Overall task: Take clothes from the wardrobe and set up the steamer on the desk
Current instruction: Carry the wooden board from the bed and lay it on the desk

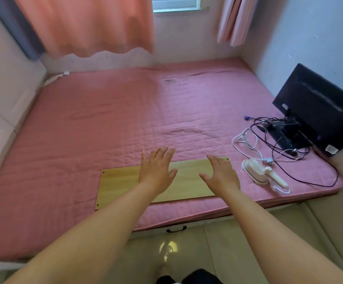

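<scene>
A white handheld steamer (263,174) lies on its side on the pink mattress (105,124), near the front right corner, with its white cord (246,140) looped behind it. A flat light-wood board (121,183) lies on the mattress near the front edge. My left hand (156,170) and my right hand (221,173) are stretched out palm down over the board with straight, spread fingers, holding nothing. Whether they touch the board I cannot tell. The steamer lies a short way to the right of my right hand. No clothes or wardrobe are in view.
A black monitor (318,109) leans against the right wall on the mattress, with tangled black cables (279,140) around its base. Pink curtains (88,25) hang at the back beside a window (176,5). A black drawer handle (176,229) sits below the mattress edge, above the tiled floor (187,253).
</scene>
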